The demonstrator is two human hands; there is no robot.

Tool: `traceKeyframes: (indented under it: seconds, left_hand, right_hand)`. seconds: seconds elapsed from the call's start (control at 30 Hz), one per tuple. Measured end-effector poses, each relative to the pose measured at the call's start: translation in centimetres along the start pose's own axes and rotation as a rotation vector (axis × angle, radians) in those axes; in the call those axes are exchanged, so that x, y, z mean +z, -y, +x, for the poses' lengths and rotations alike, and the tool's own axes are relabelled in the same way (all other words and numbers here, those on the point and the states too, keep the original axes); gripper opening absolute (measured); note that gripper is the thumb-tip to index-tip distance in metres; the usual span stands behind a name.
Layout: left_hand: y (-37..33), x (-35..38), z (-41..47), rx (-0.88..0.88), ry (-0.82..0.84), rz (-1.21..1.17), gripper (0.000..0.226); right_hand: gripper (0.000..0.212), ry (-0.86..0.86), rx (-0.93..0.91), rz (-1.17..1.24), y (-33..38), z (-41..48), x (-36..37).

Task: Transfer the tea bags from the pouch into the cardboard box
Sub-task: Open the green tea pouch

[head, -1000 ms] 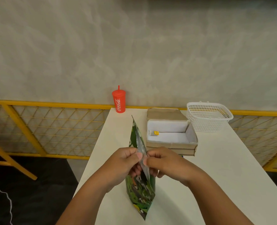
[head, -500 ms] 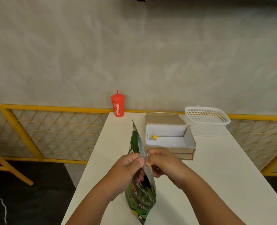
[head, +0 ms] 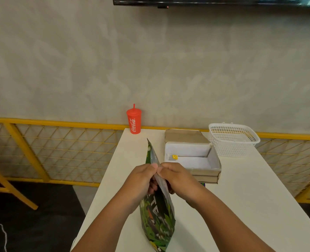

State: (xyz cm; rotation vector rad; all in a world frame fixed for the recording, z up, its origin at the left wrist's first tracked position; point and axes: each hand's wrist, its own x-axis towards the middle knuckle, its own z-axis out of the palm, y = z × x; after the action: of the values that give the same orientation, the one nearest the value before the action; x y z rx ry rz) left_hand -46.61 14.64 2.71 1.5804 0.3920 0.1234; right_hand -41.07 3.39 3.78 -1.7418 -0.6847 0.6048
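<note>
head view | left hand [head: 141,180] and right hand [head: 177,179] each pinch the top of the upright green pouch [head: 157,220] near the table [head: 241,197] front-left edge | cardboard box [head: 192,157] open just behind, bare table to the right | pouch mouth and contents hidden, pouch bottom cut off

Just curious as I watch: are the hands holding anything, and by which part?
Yes: both the left hand and the right hand pinch the green tea pouch at its top edge, one on each side.
</note>
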Motion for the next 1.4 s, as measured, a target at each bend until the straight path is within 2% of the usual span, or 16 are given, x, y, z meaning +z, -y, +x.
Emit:
traceKeyframes:
  seconds: [0.33,0.4,0.5,0.57,0.73,0.9,1.07,1.13,1.2,1.27,1.33,1.4]
  left_hand:
    - [1.1,0.4,-0.3,0.046,0.039,-0.177,0.031]
    - [1.2,0.4,-0.3,0.031,0.063,-0.253,0.031]
    - [1.1,0.4,-0.3,0.022,0.073,-0.269,0.031]
    - [0.9,0.1,-0.1,0.028,0.046,-0.205,0.031]
    - [-0.5,-2.4,0.7,0.074,0.007,0.140,0.037]
    - [-2.4,-5.6,1.9,0.134,-0.135,0.384,0.036]
    - [-4.5,-6.2,3.0,0.339,-0.183,0.929,0.037]
    - [-5.1,-5.5,3.3,0.409,-0.174,1.076,0.036]
    - [-5.2,-4.5,3.6,0.439,-0.157,1.137,0.038]
    - [-4.8,-3.6,3.9,0.479,-0.173,1.157,0.036]
    - [-4.4,-3.1,4.4,0.523,-0.198,1.191,0.029]
    - [-4.1,-2.7,4.5,0.552,-0.215,1.281,0.021]
  right_hand:
    - [0.024,-0.071,0.059,0.291,-1.2,-0.2,0.6]
    - [0.031,-0.087,0.075,0.373,-1.4,-0.3,0.6]
    - [0.029,-0.106,0.092,0.400,-1.7,-0.2,0.7]
    - [0.029,-0.122,0.072,0.258,-1.2,-0.2,0.7]
    - [0.035,-0.256,-0.031,-0.443,0.7,-0.1,-1.3]
    - [0.028,-0.426,0.041,-0.633,1.4,-0.9,-3.8]
    - [0.018,-0.449,0.082,-0.874,0.8,-2.3,-3.1]
    - [0.008,-0.474,0.023,-0.987,-0.2,-2.7,-2.1]
    - [0.018,-0.502,-0.111,-1.057,-1.4,-2.9,-1.0]
    - [0.021,-0.460,-0.274,-1.137,-2.3,-3.1,-0.5]
    - [0.039,-0.268,-0.357,-1.210,-3.5,-3.3,0.2]
    - [0.058,-0.081,-0.356,-1.257,-4.4,-3.3,0.5]
